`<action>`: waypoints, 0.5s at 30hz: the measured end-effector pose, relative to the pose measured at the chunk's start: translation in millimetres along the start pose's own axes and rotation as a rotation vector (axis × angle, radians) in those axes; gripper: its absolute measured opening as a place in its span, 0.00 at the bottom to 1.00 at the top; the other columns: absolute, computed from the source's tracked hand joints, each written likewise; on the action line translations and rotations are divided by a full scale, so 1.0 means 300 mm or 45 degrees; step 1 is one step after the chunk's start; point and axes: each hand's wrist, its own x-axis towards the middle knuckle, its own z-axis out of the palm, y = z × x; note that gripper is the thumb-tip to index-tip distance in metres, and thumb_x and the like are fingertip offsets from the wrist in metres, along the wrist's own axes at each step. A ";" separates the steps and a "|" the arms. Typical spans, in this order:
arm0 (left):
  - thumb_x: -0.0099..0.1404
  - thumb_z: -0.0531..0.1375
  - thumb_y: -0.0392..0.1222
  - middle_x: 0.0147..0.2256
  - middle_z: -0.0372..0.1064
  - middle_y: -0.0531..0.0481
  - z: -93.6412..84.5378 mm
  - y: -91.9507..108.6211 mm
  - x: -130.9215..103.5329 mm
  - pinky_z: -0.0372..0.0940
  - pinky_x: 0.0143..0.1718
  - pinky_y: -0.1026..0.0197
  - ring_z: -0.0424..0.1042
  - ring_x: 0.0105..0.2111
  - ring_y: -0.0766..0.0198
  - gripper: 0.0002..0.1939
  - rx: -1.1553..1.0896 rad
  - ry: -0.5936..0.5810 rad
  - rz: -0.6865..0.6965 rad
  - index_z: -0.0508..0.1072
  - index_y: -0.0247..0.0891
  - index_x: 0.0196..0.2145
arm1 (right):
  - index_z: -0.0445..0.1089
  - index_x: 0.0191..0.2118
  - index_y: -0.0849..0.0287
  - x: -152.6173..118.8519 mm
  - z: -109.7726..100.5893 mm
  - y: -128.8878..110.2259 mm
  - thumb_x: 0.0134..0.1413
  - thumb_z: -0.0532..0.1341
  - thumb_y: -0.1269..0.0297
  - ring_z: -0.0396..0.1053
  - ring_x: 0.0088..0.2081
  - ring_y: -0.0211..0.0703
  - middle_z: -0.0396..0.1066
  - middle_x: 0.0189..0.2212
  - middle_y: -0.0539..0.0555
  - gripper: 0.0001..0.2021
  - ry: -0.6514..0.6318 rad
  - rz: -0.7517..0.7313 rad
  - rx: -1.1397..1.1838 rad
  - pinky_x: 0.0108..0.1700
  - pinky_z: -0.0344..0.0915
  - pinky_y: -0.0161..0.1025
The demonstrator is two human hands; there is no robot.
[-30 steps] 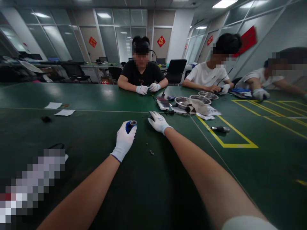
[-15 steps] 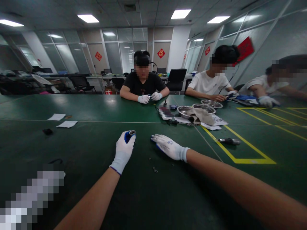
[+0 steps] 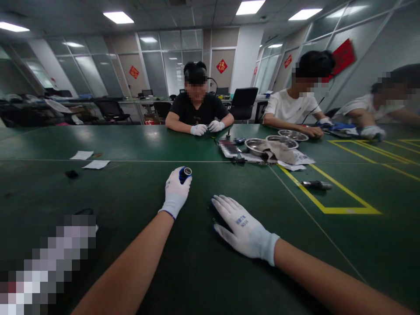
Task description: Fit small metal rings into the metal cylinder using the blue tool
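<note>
My left hand (image 3: 176, 194), in a white glove with blue palm, is wrapped round a short dark cylinder with a silver rim (image 3: 187, 172). The cylinder's round end faces up, and its lower part is hidden by the fingers. Lower and to the right, my right hand (image 3: 244, 227) is stretched out palm down, low over the green tabletop, with the thumb apart from the fingers. Small metal rings (image 3: 214, 220) lie by its fingertips and thumb; some may be hidden under the hand.
A dark and silver cylindrical tool (image 3: 316, 185) lies inside yellow tape (image 3: 352, 210) on the right. Metal bowls (image 3: 254, 146) with a grey cloth (image 3: 278, 153) stand farther back. Papers (image 3: 96, 164) and a small black object (image 3: 71, 174) lie left. Several gloved people sit across the table.
My right hand has come nearer and down over the small rings, its thumb now spread. My left hand, still round the cylinder, has shifted slightly right and up in view.
</note>
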 end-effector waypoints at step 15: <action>0.69 0.57 0.37 0.54 0.72 0.33 0.164 -0.018 0.246 0.68 0.54 0.48 0.74 0.52 0.45 0.20 0.677 -0.299 0.278 0.72 0.36 0.58 | 0.57 0.69 0.73 -0.106 -0.239 0.377 0.64 0.50 0.47 0.47 0.71 0.78 0.50 0.70 0.80 0.38 1.022 0.963 -0.591 0.65 0.52 0.69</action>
